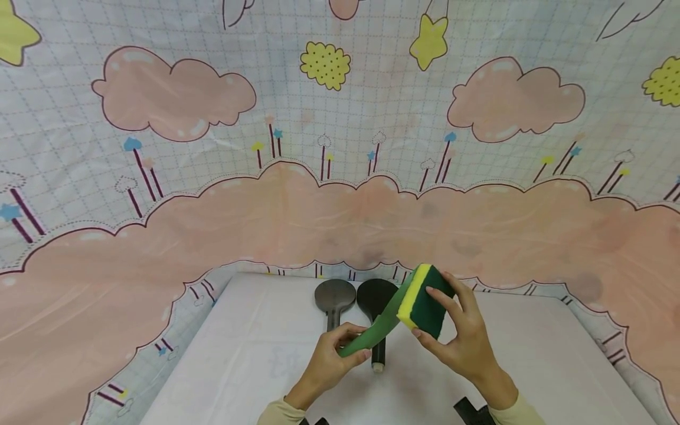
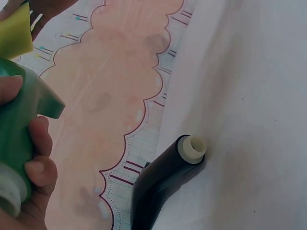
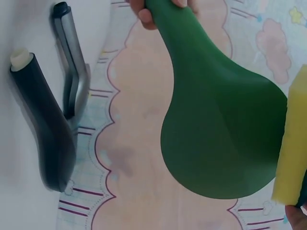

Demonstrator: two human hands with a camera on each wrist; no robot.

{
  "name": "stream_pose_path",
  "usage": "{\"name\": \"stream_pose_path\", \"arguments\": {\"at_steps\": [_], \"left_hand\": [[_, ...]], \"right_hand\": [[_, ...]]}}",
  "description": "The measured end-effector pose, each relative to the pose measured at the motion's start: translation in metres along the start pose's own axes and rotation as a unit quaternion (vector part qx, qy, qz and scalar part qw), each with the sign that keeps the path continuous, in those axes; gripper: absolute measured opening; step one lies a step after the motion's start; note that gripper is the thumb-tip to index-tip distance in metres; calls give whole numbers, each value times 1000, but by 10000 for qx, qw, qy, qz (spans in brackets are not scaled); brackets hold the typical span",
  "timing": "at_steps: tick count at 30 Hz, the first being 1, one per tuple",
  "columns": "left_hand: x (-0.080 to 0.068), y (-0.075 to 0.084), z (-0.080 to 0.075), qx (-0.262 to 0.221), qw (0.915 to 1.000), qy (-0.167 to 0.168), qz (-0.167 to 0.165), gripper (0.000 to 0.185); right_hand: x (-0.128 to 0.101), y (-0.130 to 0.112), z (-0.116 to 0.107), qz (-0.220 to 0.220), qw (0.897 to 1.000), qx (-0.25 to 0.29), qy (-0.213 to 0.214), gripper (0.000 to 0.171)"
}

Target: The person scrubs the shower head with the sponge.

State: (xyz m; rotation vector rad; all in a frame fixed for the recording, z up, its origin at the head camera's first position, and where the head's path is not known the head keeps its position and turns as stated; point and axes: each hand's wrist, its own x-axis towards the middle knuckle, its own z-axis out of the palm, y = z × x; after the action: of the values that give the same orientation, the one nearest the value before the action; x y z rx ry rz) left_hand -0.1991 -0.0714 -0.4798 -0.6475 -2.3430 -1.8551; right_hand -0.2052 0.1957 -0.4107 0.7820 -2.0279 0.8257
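Green paddle [image 1: 381, 324] partly hides the black paddle [image 1: 373, 297] beside a grey paddle [image 1: 334, 294].

Sponge [image 1: 429, 304] in all three views

I can pass over the table [image 1: 239, 348] left of the grey spoon [image 1: 334, 294]; between left hand [image 1: 328, 361] and right hand [image 1: 464, 333], the green spoon [image 1: 382, 326] and sponge [image 1: 431, 304] block me.

Grey round-headed utensil [image 1: 334, 295] on white tabletop [image 1: 228, 360], just beyond left hand [image 1: 329, 359]. Black round-headed utensil [image 1: 374, 295] beside it, handle end showing between left and right hand [image 1: 467, 333]. Cloud-printed cloth [image 1: 340, 218] beyond both hands.
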Motion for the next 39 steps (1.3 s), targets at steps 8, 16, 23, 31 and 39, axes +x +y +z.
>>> {"name": "stream_pose_path", "arguments": {"at_steps": [8, 16, 23, 31, 39], "left_hand": [[-2, 12, -1, 258, 9992, 124, 291, 33], [-4, -9, 0, 374, 9962, 187, 764, 32], [-6, -9, -2, 728, 9898, 310, 1187, 34], [-7, -10, -2, 1119, 9865, 386, 1128, 43], [-6, -8, -2, 942, 9942, -38, 511, 39]], "right_hand": [[3, 8, -7, 161, 9999, 16, -46, 68], [6, 17, -17, 551, 9969, 550, -96, 72], [7, 24, -22, 955, 9830, 1546, -283, 65], [6, 21, -24, 982, 9866, 1281, -253, 66], [4, 9, -19, 537, 9966, 622, 44, 71]]}}
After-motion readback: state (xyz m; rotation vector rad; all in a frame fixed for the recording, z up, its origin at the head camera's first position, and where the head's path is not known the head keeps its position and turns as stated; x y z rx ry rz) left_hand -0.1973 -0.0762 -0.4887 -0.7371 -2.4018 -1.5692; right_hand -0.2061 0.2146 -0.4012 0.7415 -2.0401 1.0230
